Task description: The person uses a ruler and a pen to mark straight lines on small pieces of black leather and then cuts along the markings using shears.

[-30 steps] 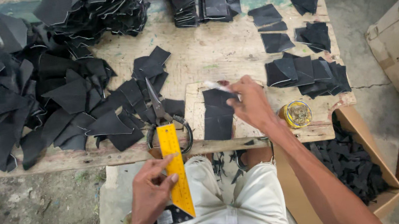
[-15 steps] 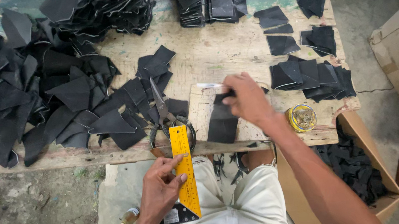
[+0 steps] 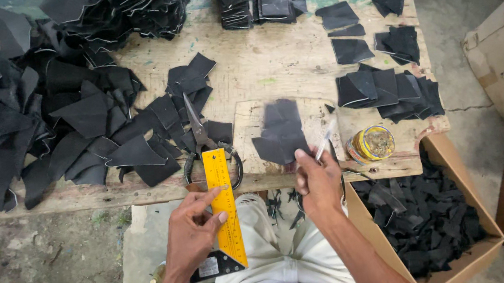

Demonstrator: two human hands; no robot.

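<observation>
At the desk's [image 3: 268, 64] near edge, left hand [image 3: 194, 230] grips a yellow metal square ruler [image 3: 224, 208]; right hand [image 3: 318, 181] grips a slim white pen [image 3: 326, 140] beside a black leather piece [image 3: 281, 133].

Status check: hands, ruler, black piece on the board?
Left hand grips yellow ruler, its end over the table edge. Right hand holds a pen at the black piece on the board. Scissors lie beside the ruler.

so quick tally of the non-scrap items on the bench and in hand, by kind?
Yellow ruler, in left hand: 1
Pen-like marker, in right hand: 1
Scissors: 1
Round tin: 1
Total: 4
</observation>
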